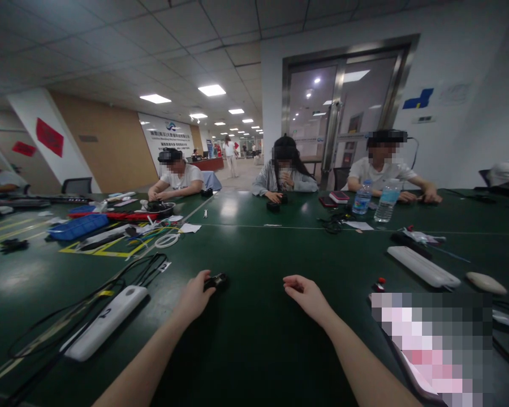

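Note:
My left hand [196, 296] is over the dark green table, its thumb and fingers closed on the near end of a small black object with shiny metal parts [218, 280]. Its exact kind is too small and dark to tell. Across from it, my right hand [306, 295] hovers at about the same distance. Its fingers curve loosely inward, with the thumb a little apart below them, and nothing shows between them. A stretch of green tabletop [254, 282] lies between the two hands.
At left lies a white power strip [106, 322] with black cables, and a blue tray [78, 226] beyond it. Right are a white oblong case [424, 265], a computer mouse [486, 282], water bottles [388, 202] and a blurred pink-edged item [424, 345]. Several people sit across the table.

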A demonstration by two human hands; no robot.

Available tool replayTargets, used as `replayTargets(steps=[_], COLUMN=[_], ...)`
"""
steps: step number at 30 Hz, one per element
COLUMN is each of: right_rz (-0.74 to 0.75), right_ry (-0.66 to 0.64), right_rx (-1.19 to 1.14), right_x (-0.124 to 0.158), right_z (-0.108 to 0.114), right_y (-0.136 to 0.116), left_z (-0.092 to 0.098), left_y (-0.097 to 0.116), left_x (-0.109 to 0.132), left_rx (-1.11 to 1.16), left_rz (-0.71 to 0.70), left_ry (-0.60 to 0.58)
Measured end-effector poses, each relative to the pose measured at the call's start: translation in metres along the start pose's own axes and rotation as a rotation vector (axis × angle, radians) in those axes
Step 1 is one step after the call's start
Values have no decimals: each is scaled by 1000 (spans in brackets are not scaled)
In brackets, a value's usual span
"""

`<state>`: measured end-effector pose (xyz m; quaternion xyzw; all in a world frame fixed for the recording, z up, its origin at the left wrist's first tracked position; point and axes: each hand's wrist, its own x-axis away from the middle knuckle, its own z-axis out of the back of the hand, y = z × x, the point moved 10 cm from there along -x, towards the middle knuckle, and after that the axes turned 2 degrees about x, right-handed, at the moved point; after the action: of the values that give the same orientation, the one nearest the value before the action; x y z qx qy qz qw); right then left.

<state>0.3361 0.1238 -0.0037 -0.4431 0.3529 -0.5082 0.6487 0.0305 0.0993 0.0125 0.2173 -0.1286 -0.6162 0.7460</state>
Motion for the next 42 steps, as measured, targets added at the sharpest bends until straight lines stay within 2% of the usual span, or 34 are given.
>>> replayTargets(steps=[4, 7, 10, 12, 17, 22, 37, 42], right_rz=[-4, 2, 44, 74, 167, 152, 139, 69], right_ry=[-1, 4, -24, -64, -157, -168, -121, -30], right_rx=[-18, -49, -72, -19, 252, 333, 146, -79], right_x=[2, 1, 0, 1, 11, 17, 15, 5], right_z=[2, 3, 0, -5, -21, -23, -18, -7], right_y=[-2, -2, -5, -9, -27, -34, -29, -19], left_z=[-37, -65, -83, -90, -93, -93, -94, -95], left_y=[60, 98, 127, 136, 138, 136, 136, 136], left_x=[5, 14, 23, 29, 33, 33, 33, 31], left_rx=[97, 196, 302, 371, 485, 502, 528, 550], left_rz=[-157, -220, -300, -352, -409, -394, -395, -402], left_ry=[-115, -191, -235, -262, -315, -334, -356, -354])
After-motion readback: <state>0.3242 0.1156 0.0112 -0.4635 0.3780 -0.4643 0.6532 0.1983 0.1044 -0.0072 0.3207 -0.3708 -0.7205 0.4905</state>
